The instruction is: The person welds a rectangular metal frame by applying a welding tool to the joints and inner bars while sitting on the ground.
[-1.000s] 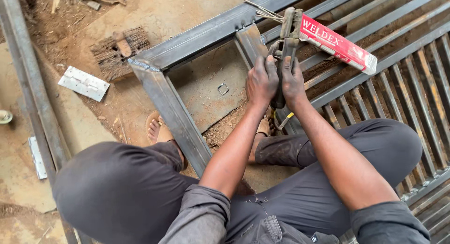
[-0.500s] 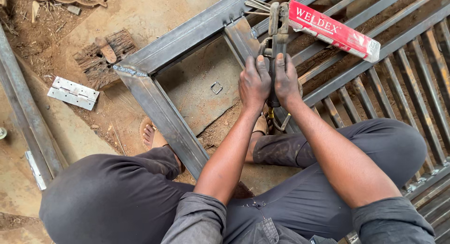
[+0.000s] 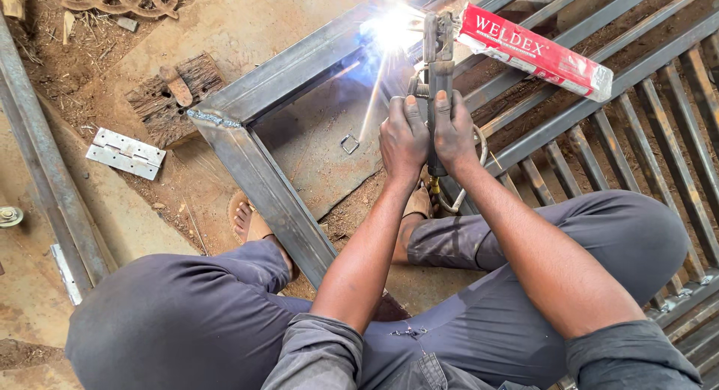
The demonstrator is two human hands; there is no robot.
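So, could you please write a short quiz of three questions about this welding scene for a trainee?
1. True or false: both hands grip the electrode holder.
2. Where does the bright arc burn?
A. on the top bar of the steel frame
B. on the wire brush
C. on the hinge plate
3. Fill in: the red packet lies on the metal ____.

Key: 1 true, the left hand and the right hand wrap it together; 2 A; 3 grille.
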